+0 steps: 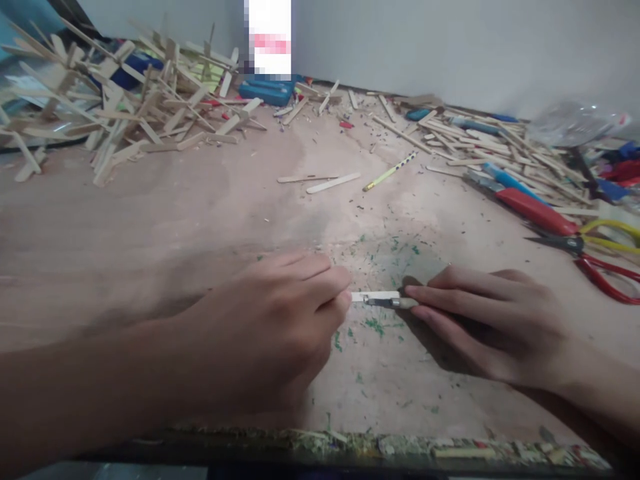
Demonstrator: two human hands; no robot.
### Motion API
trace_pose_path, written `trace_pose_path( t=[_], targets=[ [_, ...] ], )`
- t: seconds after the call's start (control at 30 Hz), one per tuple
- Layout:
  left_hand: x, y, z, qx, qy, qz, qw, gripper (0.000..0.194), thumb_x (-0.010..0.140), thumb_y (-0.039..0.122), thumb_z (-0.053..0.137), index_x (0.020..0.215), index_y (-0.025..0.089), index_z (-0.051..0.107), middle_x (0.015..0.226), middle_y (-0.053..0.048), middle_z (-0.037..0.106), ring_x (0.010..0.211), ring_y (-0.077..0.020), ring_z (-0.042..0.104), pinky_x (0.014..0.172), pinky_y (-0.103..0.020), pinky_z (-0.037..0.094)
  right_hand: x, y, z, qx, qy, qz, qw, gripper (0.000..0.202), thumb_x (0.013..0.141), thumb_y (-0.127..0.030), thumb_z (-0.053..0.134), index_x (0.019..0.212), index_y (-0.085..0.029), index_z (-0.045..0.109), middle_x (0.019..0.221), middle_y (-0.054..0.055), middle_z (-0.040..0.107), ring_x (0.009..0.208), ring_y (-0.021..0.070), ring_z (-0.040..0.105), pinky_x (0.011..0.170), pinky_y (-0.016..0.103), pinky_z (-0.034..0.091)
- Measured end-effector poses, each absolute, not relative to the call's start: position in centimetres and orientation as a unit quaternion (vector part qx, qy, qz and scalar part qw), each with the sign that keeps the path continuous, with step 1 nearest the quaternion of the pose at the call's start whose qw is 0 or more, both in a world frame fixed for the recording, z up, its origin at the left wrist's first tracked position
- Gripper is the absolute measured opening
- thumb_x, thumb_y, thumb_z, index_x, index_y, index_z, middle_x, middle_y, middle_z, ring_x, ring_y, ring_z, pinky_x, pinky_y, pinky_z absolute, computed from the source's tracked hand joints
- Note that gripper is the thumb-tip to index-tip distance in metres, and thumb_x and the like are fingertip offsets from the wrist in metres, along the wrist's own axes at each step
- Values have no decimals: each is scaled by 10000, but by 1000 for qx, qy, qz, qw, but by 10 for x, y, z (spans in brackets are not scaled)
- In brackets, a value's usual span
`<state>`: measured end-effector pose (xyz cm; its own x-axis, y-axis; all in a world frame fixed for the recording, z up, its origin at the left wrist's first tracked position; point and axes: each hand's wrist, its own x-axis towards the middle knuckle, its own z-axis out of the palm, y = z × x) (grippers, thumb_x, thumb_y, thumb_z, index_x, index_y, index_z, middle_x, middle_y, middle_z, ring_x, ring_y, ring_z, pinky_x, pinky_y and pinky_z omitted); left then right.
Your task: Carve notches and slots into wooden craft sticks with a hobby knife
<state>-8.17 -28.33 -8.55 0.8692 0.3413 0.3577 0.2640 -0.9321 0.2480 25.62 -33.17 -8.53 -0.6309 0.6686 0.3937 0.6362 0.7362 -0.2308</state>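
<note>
My left hand is closed round one end of a pale flat wooden stick, low over the middle of the table. The stick's other end points right. From the right, my right hand pinches a small tool with a light handle and a narrow metal tip. That tip lies along the lower edge of the stick, between the two hands. Green shavings are scattered on the wood around them.
Crossed wooden sticks pile up at the back left. More sticks lie at the back right, near a red-handled cutter and scissors. A yellow pencil and two loose sticks lie beyond my hands. A blue case stands behind.
</note>
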Motion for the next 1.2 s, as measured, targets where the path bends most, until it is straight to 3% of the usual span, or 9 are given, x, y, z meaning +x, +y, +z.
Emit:
trace_pose_path(
  t=[0.1, 0.2, 0.3, 0.37, 0.5, 0.6, 0.73, 0.9, 1.2],
  targets=[
    [-81, -291, -87, 953, 166, 227, 116, 342, 1220, 113, 567, 998, 190, 814, 973, -99, 772, 895, -283, 689, 848, -488, 602, 256, -333, -85, -363, -899, 48, 238, 176, 1320, -242, 708, 1336, -206, 880, 1014, 33, 912, 685, 113, 820, 551, 277, 592],
    [-83, -295, -91, 933, 172, 239, 204, 316, 1259, 139, 573, 1037, 204, 788, 997, -68, 767, 908, -256, 700, 836, -442, 601, 255, -332, -87, -363, -897, 53, 248, 168, 1305, -218, 736, 1310, -183, 900, 1035, 50, 921, 726, 107, 824, 590, 256, 598],
    [-86, -290, -97, 918, 163, 240, 271, 204, 1282, 148, 625, 1361, 189, 808, 1090, -36, 816, 967, -219, 737, 884, -384, 602, 254, -330, -88, -360, -896, 61, 254, 175, 1306, -222, 736, 1299, -181, 907, 1064, 51, 933, 767, 103, 839, 625, 242, 613],
    [-89, -283, -100, 917, 172, 250, 259, 305, 1300, 180, 654, 1587, 196, 756, 1259, -61, 869, 1136, -234, 791, 1032, -391, 632, 254, -329, -88, -359, -894, 68, 257, 183, 1312, -228, 727, 1312, -183, 905, 1086, 52, 938, 783, 100, 846, 630, 237, 615],
    [-88, -269, -108, 942, 206, 196, 176, 463, 1323, 349, 666, 1757, 192, 706, 1753, -217, 765, 1624, -405, 725, 1358, -610, 620, 256, -329, -87, -354, -894, 83, 262, 182, 1297, -214, 735, 1342, -196, 910, 1087, 44, 933, 773, 104, 839, 625, 237, 621],
    [-85, -267, -114, 952, 197, 173, 158, 506, 1323, 314, 589, 1803, 198, 696, 1937, -250, 643, 1797, -447, 630, 1473, -728, 559, 256, -329, -87, -354, -895, 95, 254, 197, 1293, -218, 737, 1360, -209, 922, 1079, 49, 928, 771, 122, 845, 623, 252, 639],
    [-83, -268, -116, 947, 199, 183, 175, 524, 1301, 285, 590, 1805, 228, 721, 1997, -240, 595, 1879, -446, 569, 1535, -794, 493, 253, -329, -89, -358, -897, 84, 247, 221, 1310, -247, 709, 1351, -208, 923, 1102, 72, 945, 773, 161, 880, 603, 293, 658],
    [-84, -264, -106, 950, 192, 142, 201, 521, 1306, 300, 636, 1802, 191, 751, 2001, -301, 568, 1892, -526, 550, 1492, -887, 510, 249, -329, -90, -366, -896, 68, 243, 197, 1307, -239, 718, 1321, -232, 914, 1045, 48, 931, 686, 144, 834, 520, 313, 601],
    [-82, -266, -106, 945, 206, 147, 207, 524, 1322, 321, 630, 1812, 187, 757, 1997, -304, 572, 1910, -530, 525, 1518, -880, 480, 250, -332, -94, -357, -899, 39, 252, 232, 1331, -272, 675, 1356, -205, 896, 1034, 62, 921, 690, 153, 838, 551, 321, 596]
  ],
)
